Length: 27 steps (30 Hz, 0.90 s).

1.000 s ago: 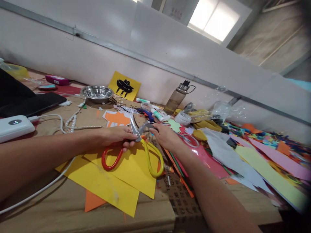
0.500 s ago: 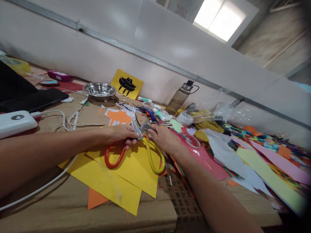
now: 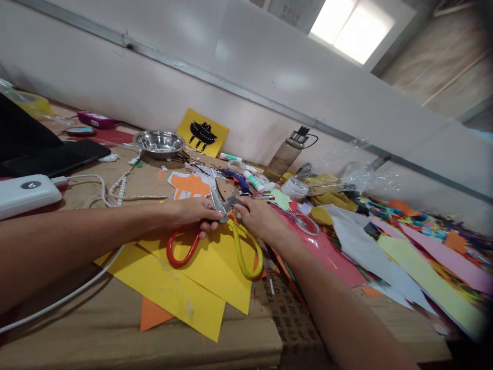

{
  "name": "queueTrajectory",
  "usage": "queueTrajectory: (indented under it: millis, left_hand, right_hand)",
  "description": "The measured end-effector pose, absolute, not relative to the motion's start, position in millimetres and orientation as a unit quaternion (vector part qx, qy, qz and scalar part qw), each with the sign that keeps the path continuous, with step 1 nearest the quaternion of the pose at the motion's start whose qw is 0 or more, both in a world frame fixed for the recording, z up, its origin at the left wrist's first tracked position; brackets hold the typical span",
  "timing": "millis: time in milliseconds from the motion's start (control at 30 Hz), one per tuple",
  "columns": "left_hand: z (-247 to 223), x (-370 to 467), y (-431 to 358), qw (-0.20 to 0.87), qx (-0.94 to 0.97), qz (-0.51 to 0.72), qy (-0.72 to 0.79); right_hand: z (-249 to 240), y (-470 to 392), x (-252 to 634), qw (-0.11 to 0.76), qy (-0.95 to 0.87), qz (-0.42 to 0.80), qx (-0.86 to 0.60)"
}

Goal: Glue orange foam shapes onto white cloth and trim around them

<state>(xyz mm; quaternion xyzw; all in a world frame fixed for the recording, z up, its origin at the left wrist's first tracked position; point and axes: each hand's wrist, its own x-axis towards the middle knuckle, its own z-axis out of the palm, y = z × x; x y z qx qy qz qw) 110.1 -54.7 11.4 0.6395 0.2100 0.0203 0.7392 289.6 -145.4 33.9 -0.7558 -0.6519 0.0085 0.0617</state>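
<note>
A pair of scissors (image 3: 238, 251) with one red and one yellow handle loop is spread apart, its blades pointing away from me. My left hand (image 3: 194, 213) pinches it near the pivot at the left blade, fingers curled. On the other side my right hand (image 3: 256, 213) has its fingers closed around the right blade. The loops hang over yellow sheets (image 3: 157, 288), with no fingers through them. An orange paper cutout (image 3: 194, 184) on white lies just past the left hand. Whether anything small sits between the fingers is hidden.
Behind are a metal bowl (image 3: 158, 141), a yellow card with a black shape (image 3: 202, 134), a glue stick (image 3: 253, 181) and a bottle (image 3: 285, 156). Paper scraps (image 3: 431, 221) pile up on the right. A white power bank (image 3: 26, 195) with a cable lies left.
The whole view has shifted very slightly. Both hands keep the same hold on the scissors, whose spread looks nearly unchanged.
</note>
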Motion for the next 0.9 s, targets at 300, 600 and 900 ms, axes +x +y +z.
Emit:
queueTrajectory:
  millis: [300,600,900]
  left_hand:
    - [9.2,110.6,-54.2,0.739,0.642,0.025,0.203]
    - [11.6,109.1,-56.2,0.728,0.656,0.031,0.199]
    - [11.2,109.4,-55.6,0.738,0.643,0.024,0.204]
  right_hand:
    - [32.0,-146.1,291.4,0.070,-0.672,0.027,-0.737]
    - [33.9,-146.4,287.9,0.059,-0.677,0.032,-0.733]
    - [34.2,-143.9,292.7,0.056,-0.684,0.034,-0.726]
